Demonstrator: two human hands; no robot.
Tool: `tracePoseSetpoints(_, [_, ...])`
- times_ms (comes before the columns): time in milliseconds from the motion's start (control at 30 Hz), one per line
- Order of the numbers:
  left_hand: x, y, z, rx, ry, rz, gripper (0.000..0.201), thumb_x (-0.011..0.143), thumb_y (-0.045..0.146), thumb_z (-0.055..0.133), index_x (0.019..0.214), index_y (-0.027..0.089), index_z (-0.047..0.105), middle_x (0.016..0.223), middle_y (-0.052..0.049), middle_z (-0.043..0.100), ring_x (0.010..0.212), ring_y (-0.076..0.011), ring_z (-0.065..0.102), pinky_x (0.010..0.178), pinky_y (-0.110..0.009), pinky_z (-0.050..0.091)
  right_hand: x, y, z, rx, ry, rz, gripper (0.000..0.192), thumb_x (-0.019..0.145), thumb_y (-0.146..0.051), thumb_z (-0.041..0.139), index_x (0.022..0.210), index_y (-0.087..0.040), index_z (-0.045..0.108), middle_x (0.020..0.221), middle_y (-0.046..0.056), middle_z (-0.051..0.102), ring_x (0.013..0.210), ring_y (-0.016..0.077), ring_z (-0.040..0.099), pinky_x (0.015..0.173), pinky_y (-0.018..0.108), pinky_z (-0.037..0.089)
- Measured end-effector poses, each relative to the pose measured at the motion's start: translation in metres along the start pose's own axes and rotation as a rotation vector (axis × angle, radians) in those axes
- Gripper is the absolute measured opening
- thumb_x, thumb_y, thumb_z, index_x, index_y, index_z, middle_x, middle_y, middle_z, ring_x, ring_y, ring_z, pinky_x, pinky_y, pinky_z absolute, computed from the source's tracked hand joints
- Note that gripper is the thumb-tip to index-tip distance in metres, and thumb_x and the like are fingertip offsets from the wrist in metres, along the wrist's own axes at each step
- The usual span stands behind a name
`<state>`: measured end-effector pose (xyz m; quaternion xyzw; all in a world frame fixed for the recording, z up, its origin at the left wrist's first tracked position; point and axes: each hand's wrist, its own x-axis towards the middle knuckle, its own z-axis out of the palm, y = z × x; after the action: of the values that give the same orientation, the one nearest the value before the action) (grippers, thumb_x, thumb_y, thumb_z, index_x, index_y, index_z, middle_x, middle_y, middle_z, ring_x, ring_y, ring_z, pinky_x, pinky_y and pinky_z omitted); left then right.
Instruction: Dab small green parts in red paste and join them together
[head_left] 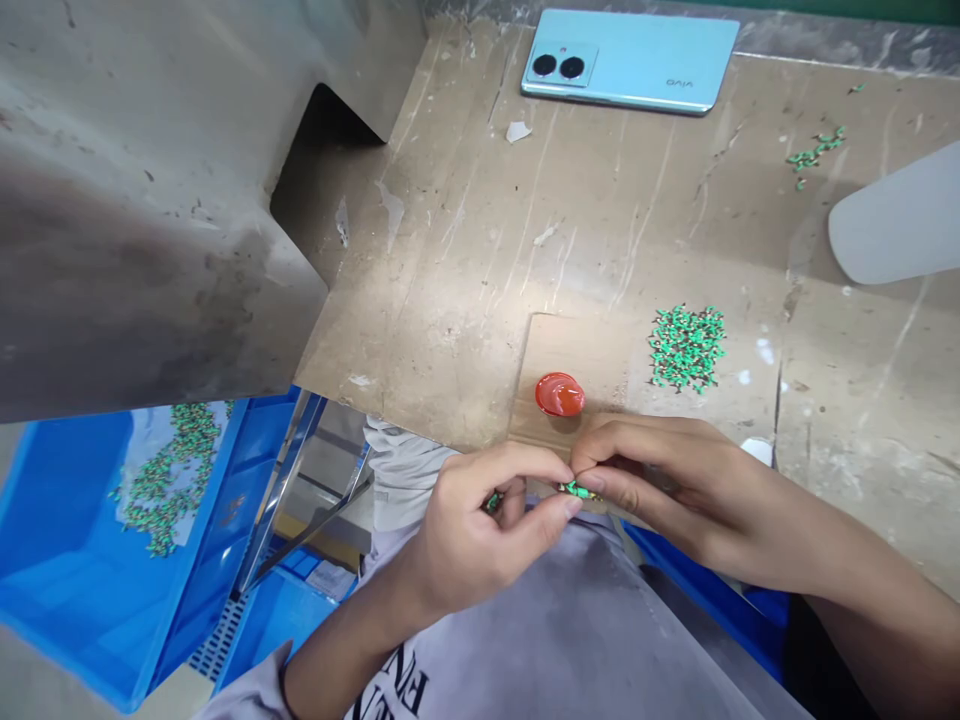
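Both hands meet at the worktop (465,260) edge: left hand (469,535) and right hand (660,480) each pinch 1 small green part (576,489) (details too small). A green pile (686,345) looks unprocessed; more lie in the blue bin (67,560).

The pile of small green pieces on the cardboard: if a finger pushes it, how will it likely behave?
The pile of green pieces would probably scatter, since it is loose with strays at its edges. Each piece looks tiny, so likely very light. The cardboard is flat, so pieces may slide.
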<state>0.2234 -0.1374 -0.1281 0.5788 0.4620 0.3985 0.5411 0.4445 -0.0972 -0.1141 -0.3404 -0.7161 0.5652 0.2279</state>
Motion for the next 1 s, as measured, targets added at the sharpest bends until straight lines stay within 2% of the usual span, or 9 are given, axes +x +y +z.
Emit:
tracePoseSetpoints(267, [0.0022, -0.0006, 0.0004, 0.001, -0.038, -0.002, 0.012, 0.085, 0.007, 0.08, 0.092, 0.015, 0.074, 0.059, 0.008, 0.056, 0.044, -0.0039, 0.04, 0.046, -0.015, 0.035, -0.001, 0.0021, -0.0038, -0.061, -0.038, -0.029, 0.021, 0.114, -0.025, 0.05, 0.101, -0.02, 0.067, 0.087, 0.003, 0.071, 0.077, 0.0151, 0.065, 0.07, 0.027, 0.05])
tracePoseSetpoints(567, [0.0013, -0.0039, 0.0008, -0.075, -0.079, -0.086, 0.012, 0.089, 0.011, 0.081, 0.095, 0.018, 0.073, 0.053, 0.012, 0.042, 0.043, -0.0033, 0.036, 0.044, -0.015, 0.029, -0.0019, 0.0022, -0.0048, -0.048, -0.048, -0.026, 0.019, 0.113, -0.024, 0.051, 0.103, -0.02, 0.067, 0.089, 0.003, 0.07, 0.08, 0.0152, 0.065, 0.071, 0.026, 0.05])
tracePoseSetpoints(1000, [-0.0004, -0.0052, -0.0019, -0.087, -0.039, -0.129, 0.01, 0.089, 0.013, 0.081, 0.095, 0.019, 0.074, 0.054, 0.011, 0.045, 0.044, -0.0046, 0.039, 0.044, -0.015, 0.031, -0.0022, 0.0003, -0.0043, -0.046, -0.021, -0.023, 0.015, 0.111, -0.021, 0.053, 0.105, -0.02, 0.067, 0.087, 0.002, 0.068, 0.077, 0.0147, 0.062, 0.068, 0.027, 0.048])
